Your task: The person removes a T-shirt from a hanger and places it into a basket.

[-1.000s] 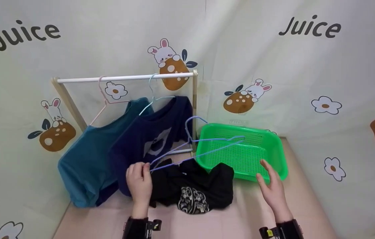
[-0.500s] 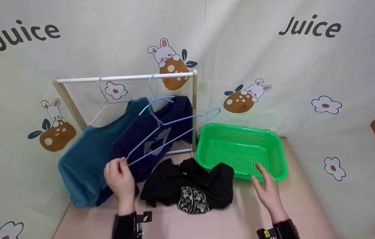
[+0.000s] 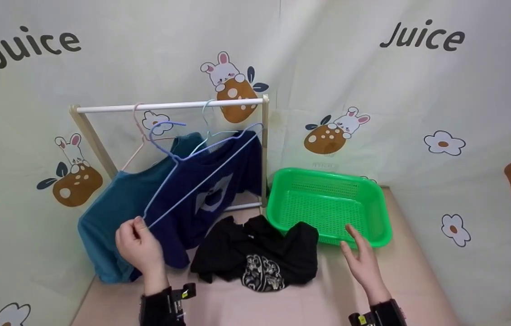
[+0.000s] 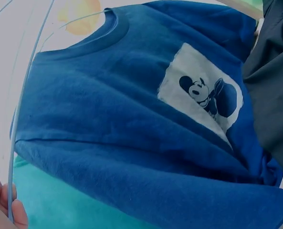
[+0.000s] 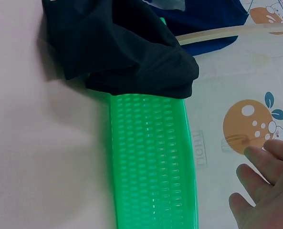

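Note:
A blue-purple clothes hanger (image 3: 177, 160) is pinched at its lower left end by my left hand (image 3: 141, 249). It tilts up to the right in front of a navy T-shirt (image 3: 178, 213) with a pale print, its hook below the rack's bar. In the left wrist view the fingers (image 4: 10, 193) close on the thin hanger wire beside the navy shirt. My right hand (image 3: 364, 265) hovers with fingers spread near the front edge of a green basket (image 3: 384, 226), holding nothing. A crumpled black T-shirt (image 3: 223, 253) with a silvery print lies on the table between the hands, against the basket.
A small rack with a white bar (image 3: 169, 106) stands at the back left. From it hang a teal shirt (image 3: 110, 226) on a pink hanger (image 3: 134, 156) and the navy shirt on a pale blue hanger (image 3: 207, 118). Printed cloth (image 3: 418, 90) walls the table (image 3: 282, 308).
My left hand has carried the hanger leftward and up, from over the black shirt and basket to in front of the hanging shirts. The right hand has shifted slightly left.

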Available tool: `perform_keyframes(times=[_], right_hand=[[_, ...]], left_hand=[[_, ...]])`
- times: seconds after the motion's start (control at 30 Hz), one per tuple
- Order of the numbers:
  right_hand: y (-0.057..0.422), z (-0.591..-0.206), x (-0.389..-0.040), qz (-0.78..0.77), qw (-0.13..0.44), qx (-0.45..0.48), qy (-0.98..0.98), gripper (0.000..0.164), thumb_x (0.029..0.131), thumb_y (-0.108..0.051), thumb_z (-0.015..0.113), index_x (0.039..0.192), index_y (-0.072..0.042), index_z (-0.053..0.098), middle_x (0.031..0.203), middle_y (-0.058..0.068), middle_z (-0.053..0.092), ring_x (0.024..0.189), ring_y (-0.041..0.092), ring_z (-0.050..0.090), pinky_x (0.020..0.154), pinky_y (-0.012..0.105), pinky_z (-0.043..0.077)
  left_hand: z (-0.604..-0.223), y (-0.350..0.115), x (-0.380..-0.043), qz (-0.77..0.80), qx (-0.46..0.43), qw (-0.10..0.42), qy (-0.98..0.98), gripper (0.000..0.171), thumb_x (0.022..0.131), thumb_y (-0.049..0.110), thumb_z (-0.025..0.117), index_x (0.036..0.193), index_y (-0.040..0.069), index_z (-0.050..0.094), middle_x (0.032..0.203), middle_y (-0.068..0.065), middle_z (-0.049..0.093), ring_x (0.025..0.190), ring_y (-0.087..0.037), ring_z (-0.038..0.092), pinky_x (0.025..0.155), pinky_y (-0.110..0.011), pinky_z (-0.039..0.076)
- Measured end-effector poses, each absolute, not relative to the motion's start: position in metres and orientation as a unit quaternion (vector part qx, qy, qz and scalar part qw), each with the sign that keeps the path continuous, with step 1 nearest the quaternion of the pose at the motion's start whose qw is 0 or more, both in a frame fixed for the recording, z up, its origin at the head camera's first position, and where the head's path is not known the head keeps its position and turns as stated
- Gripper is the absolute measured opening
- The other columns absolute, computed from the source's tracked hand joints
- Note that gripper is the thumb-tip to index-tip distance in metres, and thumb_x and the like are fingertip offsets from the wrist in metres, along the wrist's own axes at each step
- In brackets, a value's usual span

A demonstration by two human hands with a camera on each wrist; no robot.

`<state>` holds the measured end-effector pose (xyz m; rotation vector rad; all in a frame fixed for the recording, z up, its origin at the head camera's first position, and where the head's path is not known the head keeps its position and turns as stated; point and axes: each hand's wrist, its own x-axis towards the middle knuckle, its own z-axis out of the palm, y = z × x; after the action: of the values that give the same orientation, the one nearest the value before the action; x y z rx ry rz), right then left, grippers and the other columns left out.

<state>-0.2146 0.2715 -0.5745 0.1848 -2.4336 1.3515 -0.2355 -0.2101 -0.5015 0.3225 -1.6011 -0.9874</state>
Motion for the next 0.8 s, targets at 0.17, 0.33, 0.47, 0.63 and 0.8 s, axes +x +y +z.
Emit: perform_keyframes(times=[0.17, 0.33, 0.47, 0.63, 0.8], right_hand=[[0.272, -0.575, -0.215, 0.472, 0.180, 0.067, -0.860, 0.051, 0.100, -0.012, 0.059, 0.145, 0.007, 0.042, 0.144, 0.027, 0.047, 0.134, 0.047, 0.037, 0.106, 0.062, 0.026], [0.269, -0.577, -0.216, 0.468, 0.193, 0.076, -0.859, 0.051, 0.099, -0.012, 0.060, 0.144, 0.006, 0.043, 0.142, 0.026, 0.049, 0.133, 0.046, 0.039, 0.105, 0.060, 0.028], [0.267, -0.578, -0.217, 0.470, 0.190, 0.084, -0.858, 0.052, 0.099, -0.013, 0.061, 0.144, 0.006, 0.043, 0.142, 0.025, 0.049, 0.133, 0.045, 0.040, 0.106, 0.058, 0.028], [0.265, -0.579, -0.216, 0.470, 0.194, 0.085, -0.857, 0.052, 0.098, -0.011, 0.062, 0.143, 0.007, 0.044, 0.142, 0.024, 0.050, 0.133, 0.044, 0.041, 0.106, 0.056, 0.028], [0.262, -0.580, -0.216, 0.468, 0.195, 0.089, -0.857, 0.052, 0.097, -0.011, 0.062, 0.142, 0.008, 0.045, 0.140, 0.025, 0.051, 0.132, 0.045, 0.042, 0.105, 0.057, 0.029]], left_hand=[[-0.498, -0.209, -0.236, -0.427, 0.155, 0.569, -0.685, 0.022, 0.096, 0.002, 0.061, 0.079, -0.010, 0.055, 0.073, -0.021, 0.047, 0.071, -0.025, 0.045, 0.071, -0.034, 0.030], [-0.492, -0.204, -0.246, -0.421, 0.138, 0.558, -0.702, 0.019, 0.095, 0.002, 0.062, 0.080, -0.009, 0.058, 0.072, -0.023, 0.051, 0.071, -0.036, 0.048, 0.070, -0.040, 0.033], [-0.486, -0.201, -0.256, -0.415, 0.117, 0.560, -0.707, 0.020, 0.095, 0.002, 0.063, 0.078, -0.007, 0.058, 0.069, -0.021, 0.049, 0.067, -0.036, 0.047, 0.069, -0.042, 0.033], [-0.475, -0.191, -0.267, -0.409, 0.103, 0.550, -0.721, 0.023, 0.096, 0.008, 0.064, 0.077, -0.005, 0.059, 0.068, -0.019, 0.050, 0.067, -0.034, 0.047, 0.068, -0.042, 0.033], [-0.464, -0.179, -0.277, -0.395, 0.090, 0.541, -0.737, 0.024, 0.096, 0.012, 0.066, 0.077, -0.003, 0.062, 0.069, -0.017, 0.054, 0.065, -0.034, 0.051, 0.065, -0.043, 0.036]])
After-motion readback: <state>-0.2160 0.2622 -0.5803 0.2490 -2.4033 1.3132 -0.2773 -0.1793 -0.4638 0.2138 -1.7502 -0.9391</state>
